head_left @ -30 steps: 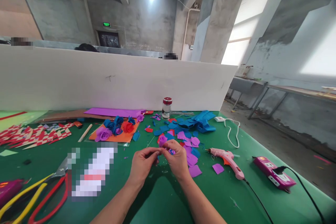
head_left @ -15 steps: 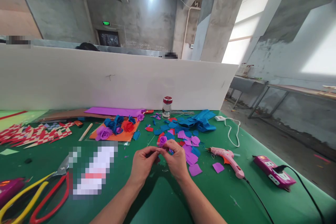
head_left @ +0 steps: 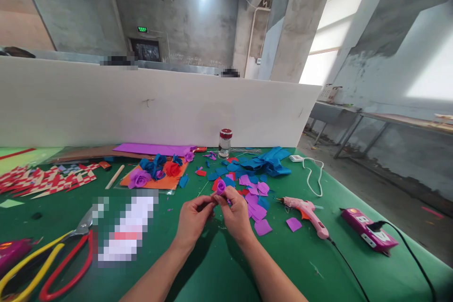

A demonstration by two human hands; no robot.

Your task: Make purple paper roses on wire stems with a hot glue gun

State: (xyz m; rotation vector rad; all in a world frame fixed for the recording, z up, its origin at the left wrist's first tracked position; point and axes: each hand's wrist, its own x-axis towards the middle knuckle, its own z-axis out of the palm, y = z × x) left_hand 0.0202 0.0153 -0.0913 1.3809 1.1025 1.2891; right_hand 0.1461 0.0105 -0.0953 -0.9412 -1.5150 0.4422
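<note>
- Purple flower [head_left: 221, 187], well inside table's [head_left: 290, 259] near edge, has turned slightly; shaping likely unfinished.
- Left hand [head_left: 193, 219], right hand [head_left: 236, 213]: fingertips clamped at its base.

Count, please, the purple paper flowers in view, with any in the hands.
4: a rolled flower in the right hand; a large flower and a small flower on the orange sheet; another flower by the purple sheet's right end. More may be hidden.
</note>
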